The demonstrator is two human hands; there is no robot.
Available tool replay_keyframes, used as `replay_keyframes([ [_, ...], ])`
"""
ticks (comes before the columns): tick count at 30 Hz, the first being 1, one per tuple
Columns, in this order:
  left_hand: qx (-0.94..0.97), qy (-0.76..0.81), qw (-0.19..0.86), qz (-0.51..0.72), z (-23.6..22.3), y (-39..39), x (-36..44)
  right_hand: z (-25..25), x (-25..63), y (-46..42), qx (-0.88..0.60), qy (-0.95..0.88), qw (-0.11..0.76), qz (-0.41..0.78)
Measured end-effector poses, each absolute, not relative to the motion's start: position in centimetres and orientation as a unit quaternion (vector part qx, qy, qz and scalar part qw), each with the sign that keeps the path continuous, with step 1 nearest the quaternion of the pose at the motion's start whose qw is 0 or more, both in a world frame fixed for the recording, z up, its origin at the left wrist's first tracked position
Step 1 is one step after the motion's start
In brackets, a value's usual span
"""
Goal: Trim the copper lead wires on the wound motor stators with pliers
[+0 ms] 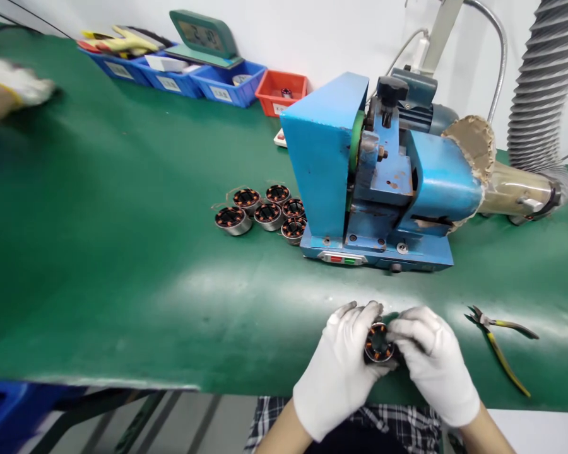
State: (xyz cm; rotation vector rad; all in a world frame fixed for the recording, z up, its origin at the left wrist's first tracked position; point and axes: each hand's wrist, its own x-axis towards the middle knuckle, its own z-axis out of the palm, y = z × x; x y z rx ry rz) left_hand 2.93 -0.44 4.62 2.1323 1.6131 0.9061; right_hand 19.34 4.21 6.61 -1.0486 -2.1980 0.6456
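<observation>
Near the table's front edge, my white-gloved left hand [343, 356] is wrapped round a motor stator [379, 343], a short metal ring with copper windings inside. The stator's open face is turned up towards me. My right hand [428, 353], gloved too, has its fingers closed at the ring's right rim. Whether a thin wire lies between those fingertips is hidden. To the right of my hands lie cutting pliers [490, 325] with yellow-green handles, their jaws apart.
A blue grinding machine [322, 157] stands beyond my hands, with several stators [267, 214] at its left. Blue bins [231, 85], a red bin [279, 88] and a digital clock [203, 34] line the wall. Another person's gloved hand [21, 82] is at far left. A ribbed hose [544, 88] hangs right.
</observation>
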Motion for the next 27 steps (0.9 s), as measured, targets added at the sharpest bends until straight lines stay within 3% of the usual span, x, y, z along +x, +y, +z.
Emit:
replay_keyframes([
  [10, 0.736, 0.575, 0.173, 0.313, 5.3, -0.3, 3.0, 4.5, 23.2, 3.5, -0.438, -0.842, 0.257, 0.179],
  [15, 0.731, 0.585, 0.180, 0.302, 4.9, -0.4, 2.8, 6.7, 25.8, 4.0, -0.474, -0.819, 0.288, 0.149],
  [18, 0.725, 0.579, 0.219, 0.302, 5.7, -0.7, 2.9, 8.3, 24.8, 2.4, -0.408, -0.845, 0.306, 0.163],
  [21, 0.731, 0.545, 0.274, 0.305, 7.2, -0.7, 3.5, 8.0, 22.4, 0.9, -0.349, -0.899, 0.230, 0.132],
  [27, 0.732, 0.554, 0.314, 0.242, 8.0, 0.7, 4.3, 5.1, 20.6, 1.3, -0.434, -0.876, 0.137, 0.162],
])
